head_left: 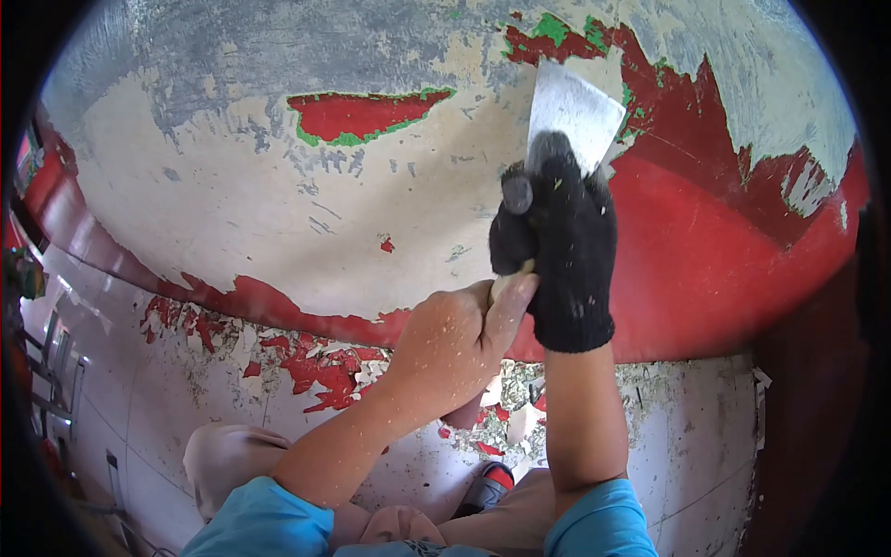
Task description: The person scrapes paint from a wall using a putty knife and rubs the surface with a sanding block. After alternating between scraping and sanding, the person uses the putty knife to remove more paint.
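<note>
My right hand (557, 241), in a black knit glove, grips a wide-bladed scraper (574, 111) near the base of its blade. The pale metal blade presses flat against the wall where red paint (687, 251) meets bare cream plaster (251, 213). My bare left hand (450, 339), dusted with paint flecks, is closed around the lower end of the scraper's wooden handle, just below the glove. Both forearms rise from blue sleeves at the bottom of the view.
Patches of red and green paint (357, 116) remain higher on the wall. Red and white paint chips (316, 367) litter the tiled floor along the wall's base. My knees and a shoe (492, 483) show below. Dark objects stand at the far left edge.
</note>
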A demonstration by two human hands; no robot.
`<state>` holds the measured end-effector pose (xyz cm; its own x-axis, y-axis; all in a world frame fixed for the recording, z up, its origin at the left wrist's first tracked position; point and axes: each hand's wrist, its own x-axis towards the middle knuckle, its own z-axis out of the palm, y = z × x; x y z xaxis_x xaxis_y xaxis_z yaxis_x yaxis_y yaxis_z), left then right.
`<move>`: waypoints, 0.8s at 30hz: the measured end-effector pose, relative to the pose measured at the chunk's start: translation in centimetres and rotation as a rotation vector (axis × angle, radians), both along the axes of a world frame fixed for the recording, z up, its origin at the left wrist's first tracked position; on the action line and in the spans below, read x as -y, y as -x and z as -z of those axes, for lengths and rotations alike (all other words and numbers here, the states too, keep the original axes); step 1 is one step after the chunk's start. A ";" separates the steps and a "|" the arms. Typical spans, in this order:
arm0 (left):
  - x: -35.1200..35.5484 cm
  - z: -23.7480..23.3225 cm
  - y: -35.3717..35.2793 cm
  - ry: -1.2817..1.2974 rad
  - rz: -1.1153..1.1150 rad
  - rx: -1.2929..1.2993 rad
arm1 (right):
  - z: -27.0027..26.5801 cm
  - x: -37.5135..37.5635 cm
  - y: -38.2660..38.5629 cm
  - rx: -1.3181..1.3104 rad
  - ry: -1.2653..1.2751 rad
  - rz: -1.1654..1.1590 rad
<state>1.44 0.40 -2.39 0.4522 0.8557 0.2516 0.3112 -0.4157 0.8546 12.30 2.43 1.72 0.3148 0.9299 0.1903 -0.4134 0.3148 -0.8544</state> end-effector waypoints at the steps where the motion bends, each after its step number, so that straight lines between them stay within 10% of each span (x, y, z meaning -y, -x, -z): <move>1: 0.0 0.3 -0.1 0.005 0.001 -0.010 | -0.2 -0.2 0.0 -0.007 0.014 -0.003; 24: 1.0 0.6 1.4 0.119 0.011 -0.021 | 0.7 0.3 1.1 -0.051 0.133 0.059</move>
<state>0.08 -0.56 -3.01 0.4653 0.8741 0.1390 0.3255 -0.3151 0.8915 11.22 2.10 1.03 0.3762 0.9252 0.0489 -0.4416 0.2255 -0.8684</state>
